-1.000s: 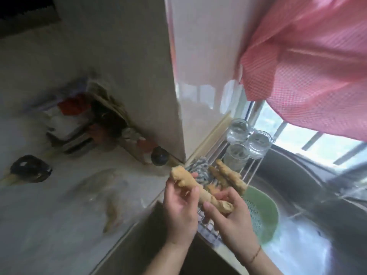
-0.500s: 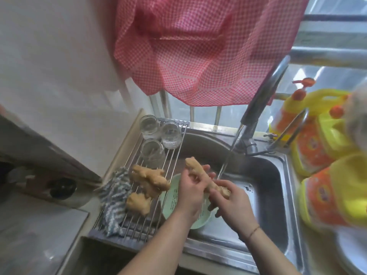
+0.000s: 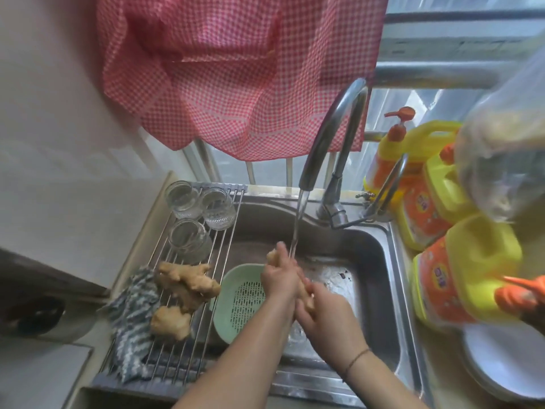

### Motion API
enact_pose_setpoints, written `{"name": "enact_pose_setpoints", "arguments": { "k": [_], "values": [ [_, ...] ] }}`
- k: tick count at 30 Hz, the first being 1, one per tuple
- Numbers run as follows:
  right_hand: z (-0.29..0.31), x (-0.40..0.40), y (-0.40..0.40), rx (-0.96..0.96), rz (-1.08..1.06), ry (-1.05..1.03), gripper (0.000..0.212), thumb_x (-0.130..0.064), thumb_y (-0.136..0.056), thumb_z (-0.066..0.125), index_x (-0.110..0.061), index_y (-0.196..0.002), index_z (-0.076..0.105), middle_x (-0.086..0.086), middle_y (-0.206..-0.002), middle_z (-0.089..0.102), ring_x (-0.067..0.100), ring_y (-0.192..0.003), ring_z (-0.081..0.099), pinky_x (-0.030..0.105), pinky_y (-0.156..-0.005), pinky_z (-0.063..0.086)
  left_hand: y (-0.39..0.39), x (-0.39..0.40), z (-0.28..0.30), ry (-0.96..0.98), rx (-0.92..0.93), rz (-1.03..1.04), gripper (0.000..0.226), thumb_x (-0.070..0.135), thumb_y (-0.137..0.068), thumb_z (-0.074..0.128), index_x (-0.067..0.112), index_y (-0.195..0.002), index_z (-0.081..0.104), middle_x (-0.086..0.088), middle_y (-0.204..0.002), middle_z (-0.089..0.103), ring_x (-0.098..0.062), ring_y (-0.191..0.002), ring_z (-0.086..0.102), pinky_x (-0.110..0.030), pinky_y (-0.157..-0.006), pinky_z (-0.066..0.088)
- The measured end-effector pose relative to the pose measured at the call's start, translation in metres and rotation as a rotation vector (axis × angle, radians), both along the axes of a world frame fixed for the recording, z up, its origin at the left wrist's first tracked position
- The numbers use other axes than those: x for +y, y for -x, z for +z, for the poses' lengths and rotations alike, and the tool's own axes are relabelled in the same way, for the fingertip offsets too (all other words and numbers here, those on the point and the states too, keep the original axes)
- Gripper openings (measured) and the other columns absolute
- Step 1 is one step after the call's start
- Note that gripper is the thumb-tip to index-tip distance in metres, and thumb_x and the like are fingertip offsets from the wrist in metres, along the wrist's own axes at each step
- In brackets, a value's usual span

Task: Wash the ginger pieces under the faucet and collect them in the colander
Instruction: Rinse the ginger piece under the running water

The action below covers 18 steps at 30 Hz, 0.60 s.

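Both hands, left hand [image 3: 280, 278] and right hand [image 3: 324, 311], wrapped tight around one ginger piece [image 3: 272, 256] under the running faucet [image 3: 330, 134]. Green colander [image 3: 233, 314] at frame center empty. Two more ginger lumps [image 3: 182, 290] waiting on the rack [image 3: 188, 349], lower left.

Glossy steel sink [image 3: 380, 261], matt plastic colander [image 3: 233, 278] (pale green), knobbly rough ginger [image 3: 188, 280].

In front of me a red checked cloth [image 3: 236, 75] is hanging over the window. Three glass jars [image 3: 200, 214] are standing on the wire rack [image 3: 188, 343], and a striped rag [image 3: 132, 314] is lying on its left side. Yellow detergent bottles [image 3: 442, 231] are standing at my right, beside white plates [image 3: 507, 364].
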State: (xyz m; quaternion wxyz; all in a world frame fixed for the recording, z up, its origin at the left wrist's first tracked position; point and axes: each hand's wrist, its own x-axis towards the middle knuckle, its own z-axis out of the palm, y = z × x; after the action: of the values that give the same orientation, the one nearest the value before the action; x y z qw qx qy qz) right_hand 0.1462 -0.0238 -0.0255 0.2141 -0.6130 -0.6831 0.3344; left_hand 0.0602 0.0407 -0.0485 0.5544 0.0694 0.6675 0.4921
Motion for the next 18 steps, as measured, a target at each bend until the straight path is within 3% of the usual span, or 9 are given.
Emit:
{"name": "enact_pose_setpoints", "arguments": {
  "k": [3, 6, 8, 10, 12, 14, 16, 18],
  "values": [
    [0.000, -0.001, 0.002, -0.105, 0.049, -0.027, 0.030, -0.038, -0.093, 0.051, -0.016, -0.112, 0.056, 0.004, -0.087, 0.071, 0.022, -0.073, 0.060, 0.025, -0.051, 0.030, 0.006, -0.004, -0.006, 0.060, 0.040, -0.160, 0.052, 0.053, -0.100, 0.038, 0.011, -0.073, 0.054, -0.002, -0.052, 0.051, -0.013, -0.037, 0.047, -0.022, -0.042, 0.044],
    [-0.005, 0.010, -0.004, 0.010, -0.083, 0.021, 0.021, -0.041, -0.089, 0.056, -0.023, -0.096, 0.063, -0.001, -0.075, 0.071, 0.012, -0.066, 0.061, 0.020, -0.051, 0.039, 0.010, -0.008, -0.012, -0.130, -0.007, -0.221, 0.032, 0.036, -0.103, 0.043, 0.007, -0.094, 0.056, -0.007, -0.069, 0.062, -0.018, -0.056, 0.060, -0.035, -0.062, 0.053],
    [-0.004, 0.014, -0.006, 0.126, -0.169, 0.053, 0.028, -0.049, -0.086, 0.058, -0.023, -0.075, 0.061, -0.002, -0.066, 0.070, 0.010, -0.061, 0.065, 0.032, -0.056, 0.050, 0.014, -0.009, -0.009, -0.280, -0.193, -0.203, 0.017, 0.020, -0.102, 0.047, 0.009, -0.115, 0.050, -0.008, -0.089, 0.062, -0.018, -0.064, 0.061, -0.037, -0.062, 0.055],
    [-0.007, 0.013, -0.003, 0.102, -0.144, 0.035, 0.034, -0.050, -0.088, 0.056, -0.020, -0.073, 0.061, 0.002, -0.066, 0.070, 0.016, -0.063, 0.067, 0.038, -0.060, 0.053, 0.018, -0.008, -0.011, -0.330, -0.256, -0.178, 0.024, 0.013, -0.101, 0.049, 0.016, -0.124, 0.043, -0.008, -0.094, 0.056, -0.016, -0.061, 0.056, -0.034, -0.054, 0.049],
    [-0.009, 0.010, 0.003, -0.023, -0.060, -0.050, 0.035, -0.048, -0.090, 0.047, -0.018, -0.088, 0.066, 0.007, -0.071, 0.071, 0.027, -0.068, 0.066, 0.038, -0.059, 0.050, 0.019, -0.003, -0.016, -0.261, -0.129, -0.169, 0.010, 0.017, -0.102, 0.047, 0.014, -0.111, 0.047, -0.008, -0.084, 0.054, -0.013, -0.052, 0.050, -0.030, -0.049, 0.043],
    [-0.012, 0.005, 0.007, -0.190, 0.031, -0.200, 0.038, -0.044, -0.087, 0.042, -0.018, -0.096, 0.069, 0.008, -0.064, 0.069, 0.029, -0.059, 0.065, 0.034, -0.048, 0.042, 0.020, 0.002, -0.017, -0.141, -0.026, -0.137, 0.022, 0.031, -0.102, 0.047, 0.010, -0.096, 0.049, -0.007, -0.072, 0.055, -0.015, -0.047, 0.048, -0.028, -0.047, 0.041],
    [-0.009, 0.002, 0.011, -0.378, 0.098, -0.321, 0.030, -0.041, -0.080, 0.045, -0.019, -0.069, 0.063, 0.003, -0.044, 0.059, 0.020, -0.035, 0.055, 0.025, -0.037, 0.023, 0.024, 0.006, -0.014, -0.055, -0.100, -0.056, 0.034, 0.040, -0.101, 0.047, 0.010, -0.086, 0.049, -0.005, -0.058, 0.051, -0.018, -0.042, 0.044, -0.026, -0.043, 0.039],
    [-0.005, 0.004, 0.014, -0.474, 0.086, -0.348, 0.030, -0.040, -0.078, 0.045, -0.021, -0.055, 0.052, 0.001, -0.037, 0.052, 0.016, -0.026, 0.047, 0.021, -0.038, 0.015, 0.031, 0.007, -0.007, 0.011, -0.303, 0.000, 0.036, 0.041, -0.101, 0.046, 0.014, -0.078, 0.049, -0.002, -0.051, 0.047, -0.017, -0.040, 0.043, -0.024, -0.041, 0.040]
  ]
}}
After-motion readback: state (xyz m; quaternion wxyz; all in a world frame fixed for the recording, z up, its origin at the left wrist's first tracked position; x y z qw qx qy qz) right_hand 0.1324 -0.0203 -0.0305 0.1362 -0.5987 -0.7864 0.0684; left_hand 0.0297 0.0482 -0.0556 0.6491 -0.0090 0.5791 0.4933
